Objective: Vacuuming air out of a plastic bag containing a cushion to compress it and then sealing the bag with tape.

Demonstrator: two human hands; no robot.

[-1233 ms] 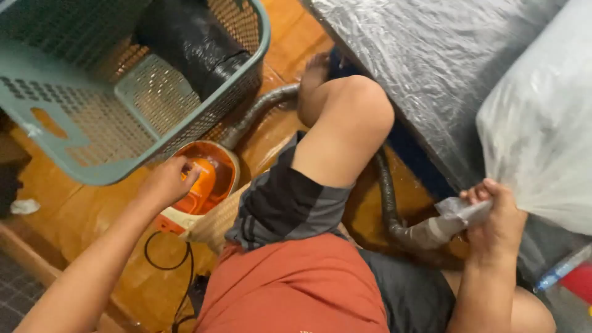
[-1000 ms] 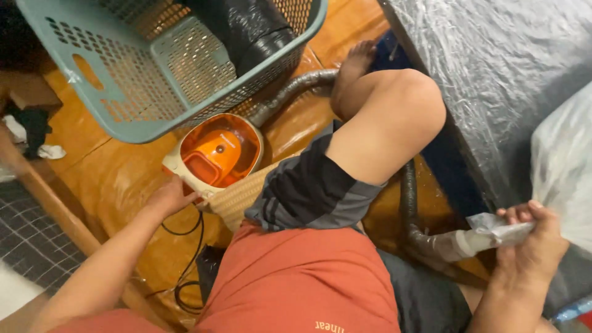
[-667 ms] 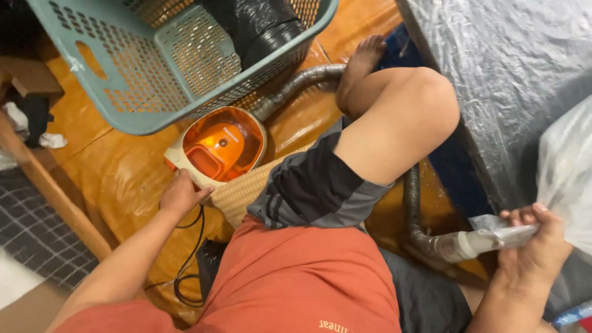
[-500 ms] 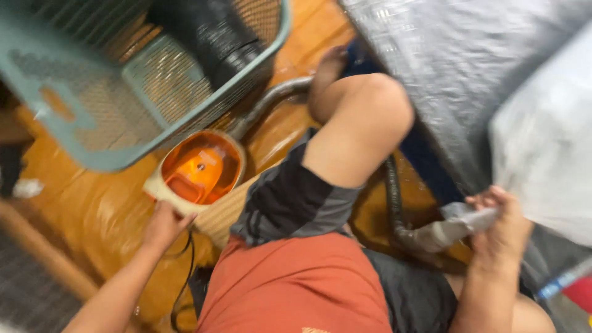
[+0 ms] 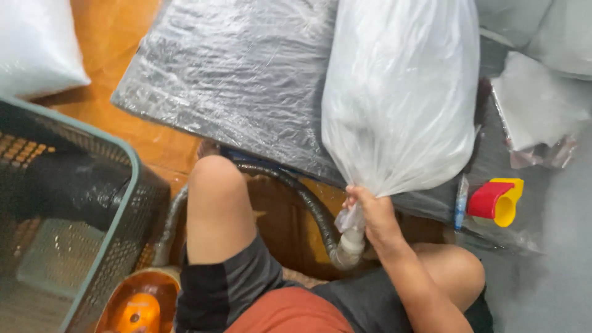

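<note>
From the head camera looking down, the person sits on the wooden floor (image 5: 123,37) with one knee raised, and the right hand (image 5: 372,213) is closed tight around the gathered neck of a large clear plastic bag (image 5: 401,92), its fingers (image 5: 357,198) wrapped about the bunched film right where the pale nozzle (image 5: 350,242) of a grey ribbed hose (image 5: 308,200) goes into it. The bag still stands full and puffy, stretching up toward twelve o'clock from the grip and lying across a dark slab wrapped in plastic film (image 5: 246,86). I judge the step in hand to be holding the bag's mouth sealed on the nozzle; the bag is not yet flattened. The hose runs from the nozzle toward nine o'clock, behind the raised knee, down to an orange vacuum unit (image 5: 139,305) at seven o'clock, just beside a teal laundry basket (image 5: 132,179) with something dark in it. The left hand is out of the picture, so I cannot tell what its fingers do. At three o'clock from the right hand lies a red and yellow plastic piece (image 5: 496,200), well apart. The next move, I would say, calls for a steady, unbroken squeeze at the neck so that no gap opens around the nozzle.
</note>
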